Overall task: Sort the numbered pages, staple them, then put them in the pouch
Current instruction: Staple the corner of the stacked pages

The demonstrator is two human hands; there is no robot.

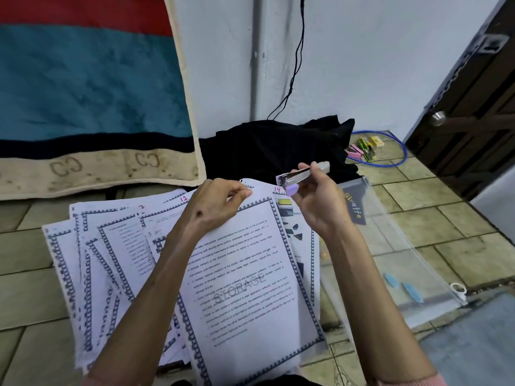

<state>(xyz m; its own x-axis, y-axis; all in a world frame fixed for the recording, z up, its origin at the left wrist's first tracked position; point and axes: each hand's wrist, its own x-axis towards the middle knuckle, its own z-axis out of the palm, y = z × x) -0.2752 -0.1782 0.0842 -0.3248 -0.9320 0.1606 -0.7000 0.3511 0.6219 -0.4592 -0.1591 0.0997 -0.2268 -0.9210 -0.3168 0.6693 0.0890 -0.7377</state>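
Several white pages with blue patterned borders lie fanned on the tiled floor; handwritten red numbers mark their top corners. The top page carries a grey "STORAGE" watermark. My left hand pinches that page's upper edge near its top corner. My right hand holds a small lilac stapler in the air just above the page's top right corner; the stapler looks swung open. A clear zip pouch lies flat on the floor to the right of the pages, partly under my right forearm.
A black cloth is heaped behind the pages. Small stapler boxes and a blue cable loop lie beyond it. A blue and red blanket hangs at left, a dark wooden door stands at right.
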